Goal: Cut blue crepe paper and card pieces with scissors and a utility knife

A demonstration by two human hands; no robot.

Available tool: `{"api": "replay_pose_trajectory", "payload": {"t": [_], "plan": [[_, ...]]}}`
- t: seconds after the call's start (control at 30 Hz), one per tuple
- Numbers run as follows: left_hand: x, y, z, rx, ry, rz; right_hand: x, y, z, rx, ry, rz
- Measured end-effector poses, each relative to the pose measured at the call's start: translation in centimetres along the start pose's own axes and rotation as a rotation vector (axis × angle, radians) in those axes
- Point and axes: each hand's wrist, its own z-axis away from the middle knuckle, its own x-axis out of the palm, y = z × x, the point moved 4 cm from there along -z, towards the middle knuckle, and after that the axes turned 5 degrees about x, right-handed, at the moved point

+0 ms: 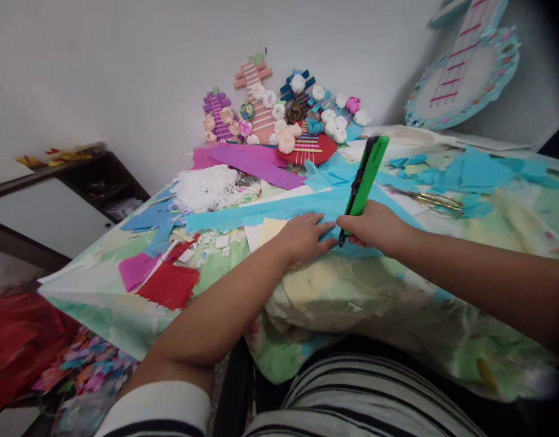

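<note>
In my right hand (370, 227) is a green utility knife (366, 176) with a black slider. It stands nearly upright, its lower end at a sheet of light blue crepe paper (270, 209) near the table's front edge. My left hand (308, 237) lies flat on the same paper, fingers apart, just left of the knife. The paper's long strip reaches to the left across the table. White and pale yellow sheets (269, 229) show from under it. Whether the blade touches the paper is too small to tell.
Scissors (436, 200) lie to the right among blue paper scraps (477, 173). White shredded strands (204, 188), purple paper (256, 162) and red pieces (170, 284) lie on the left. Several flower-trimmed paper instruments (306, 149) lean at the wall; a bigger one (461, 79) stands right.
</note>
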Motion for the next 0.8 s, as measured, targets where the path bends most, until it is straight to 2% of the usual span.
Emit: {"api": "replay_pose_trajectory", "payload": {"t": [0.33,0.6,0.8], "plan": [[-0.2,0.1,0.4,-0.016,-0.027,0.001,1.0,0.0,-0.6,0.048,-0.058,0.192],[0.0,-0.1,0.3,-0.039,-0.011,-0.002,0.5,-1.2,0.7,0.045,-0.069,0.208],[0.0,-0.1,0.2,-0.043,-0.013,0.004,0.4,-1.0,2.3,0.052,-0.134,0.171]]}}
